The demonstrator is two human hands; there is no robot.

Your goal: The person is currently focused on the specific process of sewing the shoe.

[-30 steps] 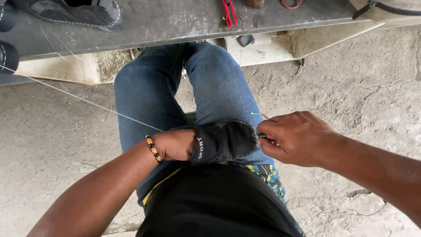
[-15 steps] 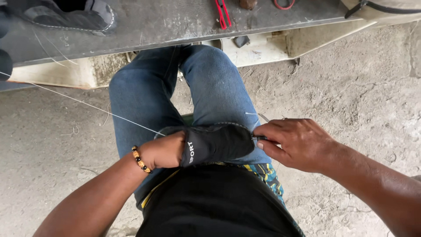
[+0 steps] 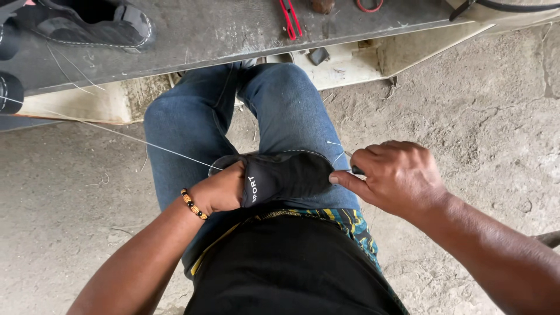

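Mostly hidden: left hand (image 3: 219, 189) inside black shoe (image 3: 286, 175), fingers unseen; right hand (image 3: 396, 178) fingers pinching dark tool (image 3: 356, 170), tip concealed.

left hand (image 3: 219, 189): tucked inside a black shoe (image 3: 286, 174) resting on the lap
right hand (image 3: 394, 175): pinching a thin tool at the shoe's right end
thread (image 3: 134, 140): taut, running from the shoe toward the workbench (image 3: 204, 35)
bench's left corner: grey shoe (image 3: 87, 23)
bench's far edge: red tool (image 3: 290, 17)

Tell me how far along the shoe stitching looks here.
Partway, it seems. The left hand is inside the black shoe on the lap, and thread already runs taut from it. The right hand presses a dark-handled tool at its end. How much seam remains cannot be seen.
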